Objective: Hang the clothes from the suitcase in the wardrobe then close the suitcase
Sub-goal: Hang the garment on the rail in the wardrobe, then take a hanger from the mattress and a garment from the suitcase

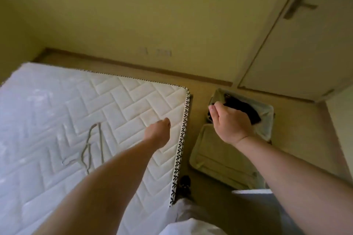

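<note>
A pale green suitcase (221, 160) lies open on the floor to the right of the mattress. Its far half holds dark clothes (246, 110); the near half shows only its lining. My right hand (231, 122) hovers above the far half with fingers loosely curled, thumb to the left, and I see nothing in it. My left hand (158, 131) reaches out over the mattress's right part with fingers hanging down and out of sight, holding nothing that I can see. Thin wire hangers (91, 145) lie on the mattress, left of that hand.
The white quilted mattress (76, 105) fills the left side, its patterned edge next to the suitcase. A pale door (298, 59) with a dark lever handle (298, 4) stands at the right behind the suitcase. My dark shoe (185, 181) is on the floor strip between them.
</note>
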Motion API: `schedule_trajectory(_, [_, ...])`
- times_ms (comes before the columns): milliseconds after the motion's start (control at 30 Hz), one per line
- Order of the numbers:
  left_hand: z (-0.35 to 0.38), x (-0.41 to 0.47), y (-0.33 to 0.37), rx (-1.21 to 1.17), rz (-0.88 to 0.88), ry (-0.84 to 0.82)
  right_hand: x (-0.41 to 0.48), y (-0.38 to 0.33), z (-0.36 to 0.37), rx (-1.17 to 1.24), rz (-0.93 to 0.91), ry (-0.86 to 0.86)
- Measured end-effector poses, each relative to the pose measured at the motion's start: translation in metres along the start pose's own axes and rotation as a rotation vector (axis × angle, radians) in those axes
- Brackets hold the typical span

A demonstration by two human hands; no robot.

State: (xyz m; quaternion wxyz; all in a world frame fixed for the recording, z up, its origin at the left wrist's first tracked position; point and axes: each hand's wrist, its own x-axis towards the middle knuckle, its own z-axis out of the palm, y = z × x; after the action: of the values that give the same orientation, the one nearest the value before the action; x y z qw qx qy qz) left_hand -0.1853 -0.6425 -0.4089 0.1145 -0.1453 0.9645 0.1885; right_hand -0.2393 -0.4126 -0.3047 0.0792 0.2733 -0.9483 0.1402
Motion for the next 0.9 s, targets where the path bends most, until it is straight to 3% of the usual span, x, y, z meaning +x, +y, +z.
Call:
schedule_trajectory(133, [0.035, 0.017, -0.097, -0.138, -0.373, -0.093, 0.061, -0.042, 0.084, 0.026, -0.118, -0.218])
schedule_trajectory(367, [0.091, 0.037, -0.238, -0.194, -0.848, -0.157, 0.12, -0.124, 0.244, 0.069, -0.169, -0.602])
schedule_trajectory(533, [0.157, 0.014, -0.313, -0.164, -1.168, -0.244, 0.086, -0.16, 0.349, 0.162, -0.217, -0.77])
schedule_trajectory(700, [0.219, 0.017, -0.368, -0.326, -1.471, -0.107, 0.07, -0.169, 0.43, 0.255, -0.14, -0.861])
schedule_trajectory(900, [0.233, 0.044, -0.347, -0.396, -1.503, 0.141, 0.079, -0.135, 0.457, 0.263, -0.076, -0.861])
